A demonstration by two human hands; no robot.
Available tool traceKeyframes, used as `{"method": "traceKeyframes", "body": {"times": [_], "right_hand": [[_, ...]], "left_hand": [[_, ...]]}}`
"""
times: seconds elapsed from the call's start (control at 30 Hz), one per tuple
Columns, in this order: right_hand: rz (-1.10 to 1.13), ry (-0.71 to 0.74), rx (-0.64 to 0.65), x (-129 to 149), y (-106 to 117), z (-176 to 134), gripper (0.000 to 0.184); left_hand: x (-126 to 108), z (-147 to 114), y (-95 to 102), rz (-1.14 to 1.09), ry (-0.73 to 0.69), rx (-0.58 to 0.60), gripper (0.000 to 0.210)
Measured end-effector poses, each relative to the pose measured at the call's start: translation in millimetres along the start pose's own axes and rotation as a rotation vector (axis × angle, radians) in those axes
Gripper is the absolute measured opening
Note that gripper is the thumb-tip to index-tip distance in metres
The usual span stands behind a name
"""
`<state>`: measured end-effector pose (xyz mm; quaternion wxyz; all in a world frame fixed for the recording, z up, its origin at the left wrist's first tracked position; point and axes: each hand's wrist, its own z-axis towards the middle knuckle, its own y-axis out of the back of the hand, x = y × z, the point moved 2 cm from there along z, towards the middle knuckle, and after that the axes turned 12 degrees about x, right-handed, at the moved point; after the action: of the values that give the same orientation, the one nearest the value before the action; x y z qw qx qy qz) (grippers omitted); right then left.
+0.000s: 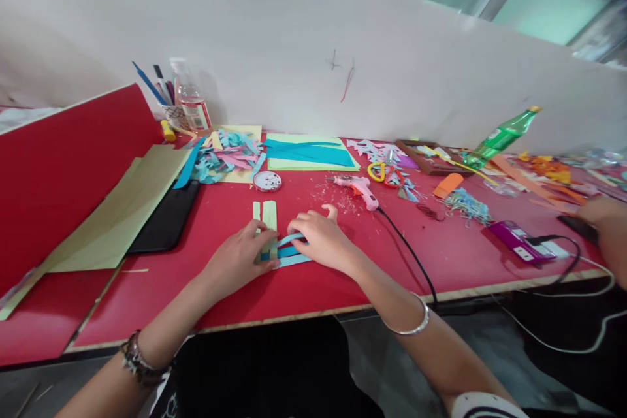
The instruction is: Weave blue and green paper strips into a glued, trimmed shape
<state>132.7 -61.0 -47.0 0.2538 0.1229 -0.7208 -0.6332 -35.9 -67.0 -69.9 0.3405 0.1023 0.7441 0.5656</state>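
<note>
Pale yellow paper strips (269,214) stand upright on the red table, crossed near their lower ends by blue paper strips (294,260) running sideways. My left hand (239,255) grips the crossing from the left, thumb and fingers closed about the yellow strips. From the right, my right hand (323,240) pinches a light blue paper strip (290,239) whose end rises slightly above the others. The fingers partly hide where the strips cross, so I cannot tell which pass over or under.
A pink glue gun (360,191) lies right of my hands, its black cord running off the front edge. Behind are a round lid (267,181), a heap of paper scraps (230,155) and scissors (392,175). Another person's hand (605,225) is at far right.
</note>
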Motion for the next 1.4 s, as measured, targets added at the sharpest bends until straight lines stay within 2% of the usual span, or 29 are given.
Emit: {"method": "traceKeyframes", "body": {"times": [0.1, 0.3, 0.43, 0.6, 0.77, 0.87, 0.93, 0.97, 1.03, 1.1, 1.2, 1.4], "right_hand": [[-0.002, -0.022, 0.008, 2, 1, 2, 0.012], [-0.010, -0.033, 0.026, 7, 2, 3, 0.007], [0.058, -0.020, 0.011, 7, 3, 1, 0.011], [0.272, -0.001, -0.024, 10, 8, 0, 0.008], [0.721, 0.156, -0.081, 8, 17, -7, 0.020], [0.854, 0.143, -0.238, 2, 17, -18, 0.032], [0.712, 0.063, -0.332, 2, 10, -27, 0.040], [0.587, 0.032, -0.321, 5, 5, -32, 0.042], [0.319, 0.041, -0.162, 15, -10, -39, 0.045], [0.171, 0.061, -0.002, 24, -24, -46, 0.049], [0.096, -0.022, 0.069, 27, -38, -58, 0.055], [0.022, -0.264, 0.049, 6, -44, -82, 0.055]], "left_hand": [[-4, -2, -0.3, 0.050, 0.027, -0.009, 0.034], [-9, -4, -6.0, 0.162, 0.077, -0.062, 0.030], [-11, -3, -8.0, 0.198, 0.112, -0.090, 0.033], [-17, -1, -3.5, 0.232, 0.266, -0.099, 0.030], [-28, 3, 5.3, 0.292, 0.378, -0.072, 0.035], [-28, 6, 7.3, 0.280, 0.399, -0.059, 0.036], [-25, 6, 7.4, 0.265, 0.410, -0.068, 0.036], [-24, 5, 7.3, 0.262, 0.419, -0.074, 0.037], [-22, 4, 7.4, 0.262, 0.443, -0.090, 0.037], [-22, 3, 7.4, 0.267, 0.462, -0.103, 0.038], [-21, 2, 6.7, 0.269, 0.469, -0.120, 0.038], [-16, 0, 4.0, 0.236, 0.501, -0.119, 0.036]]}}
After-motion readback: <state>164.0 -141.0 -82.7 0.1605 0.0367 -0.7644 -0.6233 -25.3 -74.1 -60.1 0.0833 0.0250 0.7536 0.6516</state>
